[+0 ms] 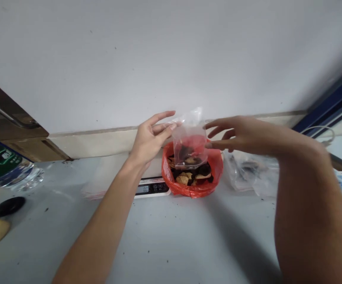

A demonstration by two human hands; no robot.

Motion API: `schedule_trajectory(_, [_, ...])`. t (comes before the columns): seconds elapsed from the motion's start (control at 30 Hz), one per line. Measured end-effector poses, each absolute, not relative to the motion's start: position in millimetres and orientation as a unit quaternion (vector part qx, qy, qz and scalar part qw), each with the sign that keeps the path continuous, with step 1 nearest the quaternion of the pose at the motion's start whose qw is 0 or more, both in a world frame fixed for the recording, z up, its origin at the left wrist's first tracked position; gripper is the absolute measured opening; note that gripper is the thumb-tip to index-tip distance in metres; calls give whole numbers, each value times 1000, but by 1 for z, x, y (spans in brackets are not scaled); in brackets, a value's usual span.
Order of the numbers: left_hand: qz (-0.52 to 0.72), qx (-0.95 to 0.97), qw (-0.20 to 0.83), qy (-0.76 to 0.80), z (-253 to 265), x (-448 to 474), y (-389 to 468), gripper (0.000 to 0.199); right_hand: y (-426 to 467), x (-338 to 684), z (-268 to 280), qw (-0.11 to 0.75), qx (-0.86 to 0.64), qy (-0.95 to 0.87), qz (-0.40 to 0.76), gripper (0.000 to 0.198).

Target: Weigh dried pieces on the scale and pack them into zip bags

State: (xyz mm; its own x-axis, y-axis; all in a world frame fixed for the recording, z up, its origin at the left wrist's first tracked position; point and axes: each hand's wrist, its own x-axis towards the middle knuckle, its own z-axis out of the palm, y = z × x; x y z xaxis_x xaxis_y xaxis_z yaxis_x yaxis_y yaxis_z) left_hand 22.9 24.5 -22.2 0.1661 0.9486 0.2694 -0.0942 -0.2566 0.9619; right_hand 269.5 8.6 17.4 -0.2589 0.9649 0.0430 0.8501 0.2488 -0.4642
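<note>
My left hand (156, 134) pinches the upper left edge of a small clear plastic bag (188, 152) between thumb and fingers. The bag hangs upright above an open red plastic bag (177, 189), which shows through it. Dark and tan dried pieces (184, 178) lie in the red bag; their kind cannot be made out. At the clear bag's right edge, my right hand (230, 132) has its fingers apart and curved; whether they touch the bag is unclear. A digital kitchen scale (156, 188) reading 0.0 lies partly behind my left wrist and the red bag.
Several clear bags (250, 171) lie to the right, partly behind my right arm. A flat stack of clear bags (95, 185) is left of the scale. Further left are a large water bottle (8, 165) and a black oval object (9, 206). A wall (159, 59) rises behind.
</note>
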Motion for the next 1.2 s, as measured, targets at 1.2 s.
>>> schedule_trajectory(1.2, [394, 640, 308, 583, 3, -110, 28, 16, 7, 175, -7, 499, -484, -680, 232, 17])
